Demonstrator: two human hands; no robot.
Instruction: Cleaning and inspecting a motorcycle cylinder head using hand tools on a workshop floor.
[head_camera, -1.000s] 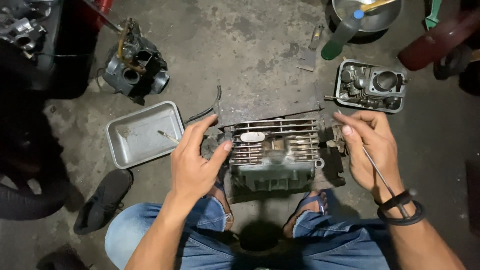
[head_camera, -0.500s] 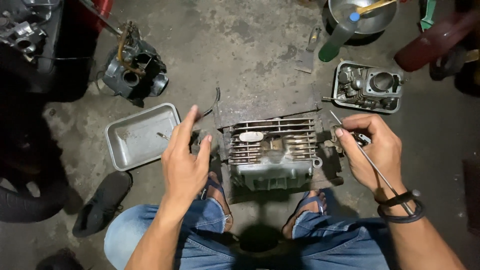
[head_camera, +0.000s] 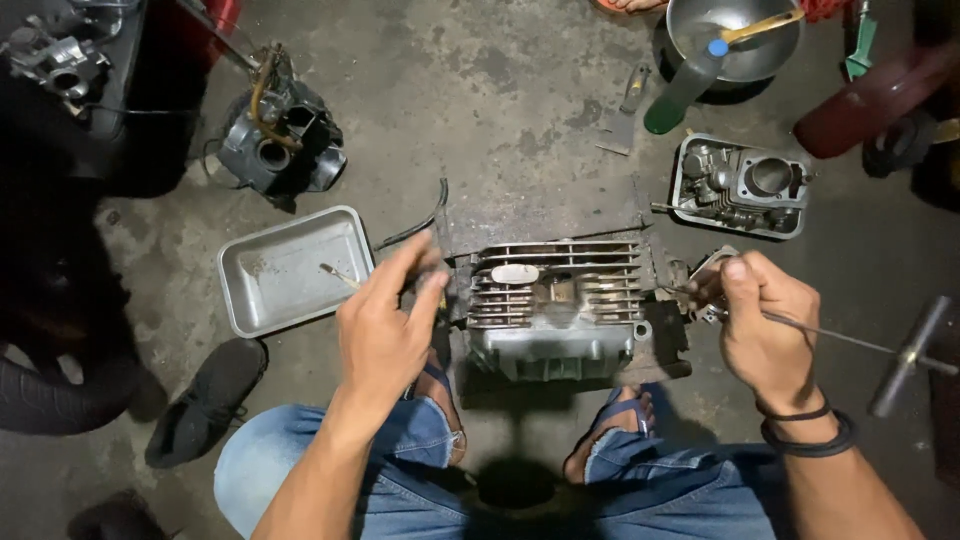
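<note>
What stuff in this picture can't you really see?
- Head view: where the T-handle tool tip meets the finned engine block is hidden behind the right hand.
- The left hand covers the block's left side, so what its fingertips touch is unclear.
- The small thing in the metal tray is too small to identify.
- The top left corner is too dark.

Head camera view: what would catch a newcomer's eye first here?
The finned grey engine cylinder at the centre, on the concrete floor between the person's feet. The left hand is at its left side, while the right hand holds a long T-handle tool at its right side. An empty metal tray lies to the left.
</note>
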